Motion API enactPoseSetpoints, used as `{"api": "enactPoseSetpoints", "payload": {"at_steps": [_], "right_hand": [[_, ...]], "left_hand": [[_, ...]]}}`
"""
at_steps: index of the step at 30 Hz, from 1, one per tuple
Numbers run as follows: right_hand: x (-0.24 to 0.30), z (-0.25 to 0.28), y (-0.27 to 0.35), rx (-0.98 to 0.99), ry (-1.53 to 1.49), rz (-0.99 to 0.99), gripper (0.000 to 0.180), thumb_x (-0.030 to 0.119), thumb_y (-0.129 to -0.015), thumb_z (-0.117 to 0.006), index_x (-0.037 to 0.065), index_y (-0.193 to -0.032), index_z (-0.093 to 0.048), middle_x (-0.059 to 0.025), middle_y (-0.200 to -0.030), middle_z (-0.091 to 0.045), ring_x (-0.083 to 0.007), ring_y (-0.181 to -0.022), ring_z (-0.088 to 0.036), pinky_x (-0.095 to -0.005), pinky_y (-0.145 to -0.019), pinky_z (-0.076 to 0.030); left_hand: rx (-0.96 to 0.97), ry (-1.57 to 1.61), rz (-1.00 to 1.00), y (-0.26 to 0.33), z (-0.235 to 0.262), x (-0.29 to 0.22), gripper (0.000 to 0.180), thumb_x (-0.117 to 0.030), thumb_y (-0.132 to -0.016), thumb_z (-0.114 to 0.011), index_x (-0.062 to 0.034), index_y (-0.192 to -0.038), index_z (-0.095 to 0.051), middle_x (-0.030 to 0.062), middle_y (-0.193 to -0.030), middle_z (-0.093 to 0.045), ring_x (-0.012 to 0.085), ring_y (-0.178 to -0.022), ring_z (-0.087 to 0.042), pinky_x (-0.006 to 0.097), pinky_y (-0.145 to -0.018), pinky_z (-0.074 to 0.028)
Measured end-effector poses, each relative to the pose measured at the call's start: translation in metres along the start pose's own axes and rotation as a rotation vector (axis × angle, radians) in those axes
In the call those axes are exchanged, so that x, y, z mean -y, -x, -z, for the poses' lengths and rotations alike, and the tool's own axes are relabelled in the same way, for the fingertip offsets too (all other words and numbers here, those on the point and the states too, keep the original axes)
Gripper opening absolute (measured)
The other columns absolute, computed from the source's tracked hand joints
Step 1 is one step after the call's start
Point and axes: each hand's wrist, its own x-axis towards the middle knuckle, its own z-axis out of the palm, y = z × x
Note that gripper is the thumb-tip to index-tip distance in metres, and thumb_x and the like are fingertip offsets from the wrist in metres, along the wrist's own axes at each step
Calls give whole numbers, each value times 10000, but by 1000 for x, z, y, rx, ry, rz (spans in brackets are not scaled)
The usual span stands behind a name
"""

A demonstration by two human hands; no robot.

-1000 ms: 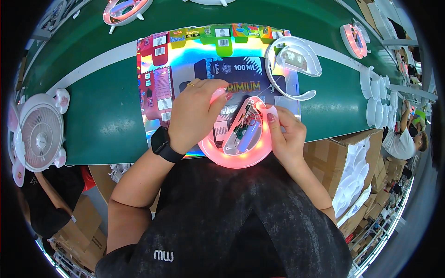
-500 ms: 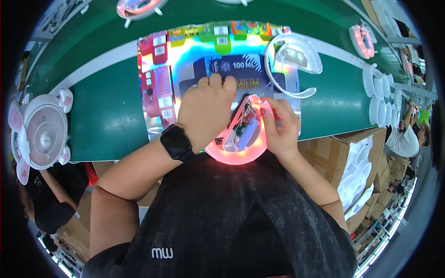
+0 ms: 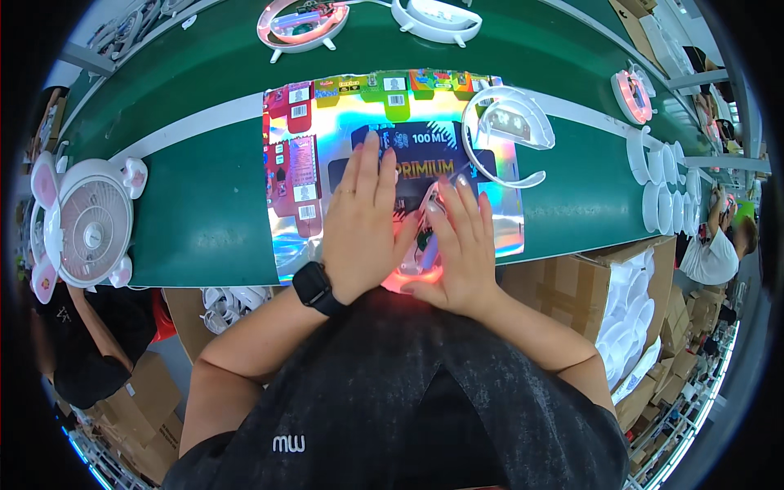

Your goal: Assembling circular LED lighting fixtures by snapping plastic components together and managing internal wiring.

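Observation:
Between my hands, close to my body, lies a round lamp housing [image 3: 395,282] glowing pink-red, its inside exposed. A violet cylindrical cell [image 3: 429,251] shows in it; much of the rest is hidden beneath my hands. My left hand [image 3: 359,224] is open, fingers stretched forward, its thumb side against the housing. From the right, my right hand [image 3: 462,249] lies open across the housing with its fingers extended. Both are over a shiny printed foil sheet [image 3: 287,253]. Beyond my right fingertips rests a white ring with a half-round panel [image 3: 531,131].
A white fan with animal-like trim [image 3: 94,229] stands at left. Similar lit ring units [image 3: 314,42] and a white one [image 3: 441,31] sit along the far side. Stacked white rings [image 3: 651,208] line the right edge. Below is a cardboard box [image 3: 563,294] of white parts. Other people work nearby.
My left hand has gone from curled to flat. The right fingers have left their pinch at the housing's edge and now stretch over it. The whole view has shifted slightly.

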Motion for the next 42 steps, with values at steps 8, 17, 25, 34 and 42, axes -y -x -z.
{"api": "enactPoseSetpoints", "payload": {"at_steps": [8, 17, 25, 34, 42], "right_hand": [[-11, -20, 4, -179, -91, 67, 923, 561, -806, -693, 96, -1497, -295, -304, -1510, -298, -489, -1366, -355, -566, -1114, -245], [-60, -2, 15, -479, -261, -279, 744, 298, -970, -525, -57, -1511, -159, -214, -1592, -163, -343, -1483, -150, -456, -1199, -102], [-41, 8, 26, -376, -312, -54, 786, 374, -900, -636, 7, -1492, -270, -250, -1572, -195, -377, -1468, -202, -474, -1177, -176], [-30, -16, 30, -35, -314, -62, 819, 181, -753, -720, 2, -1458, -343, -297, -1524, -267, -466, -1386, -331, -503, -1119, -315], [-27, -18, 29, -40, -298, -64, 829, 214, -763, -695, -8, -1470, -324, -295, -1513, -275, -467, -1375, -334, -535, -1118, -292]], "left_hand": [[127, -19, 54, 0, -3, -4, 738, -171, -731, -663, 84, -1376, -412, 262, -1379, -460, 398, -1158, -530, 435, -969, -480], [83, 253, -9, 2, 10, 8, 605, -189, -836, -669, 38, -1357, -459, 262, -1423, -438, 419, -1227, -508, 436, -1000, -452], [41, 134, 142, 13, 15, -3, 468, -114, -893, -612, 18, -1328, -504, 254, -1364, -504, 420, -1174, -546, 435, -968, -467], [152, 159, 279, 8, 24, 1, 369, 9, -855, -612, 34, -1223, -586, 229, -1039, -682, 372, -867, -677, 399, -770, -531], [38, -131, 164, 11, 5, -3, 446, 39, -792, -601, 17, -1237, -573, 199, -961, -671, 370, -826, -654, 430, -723, -543]]}}
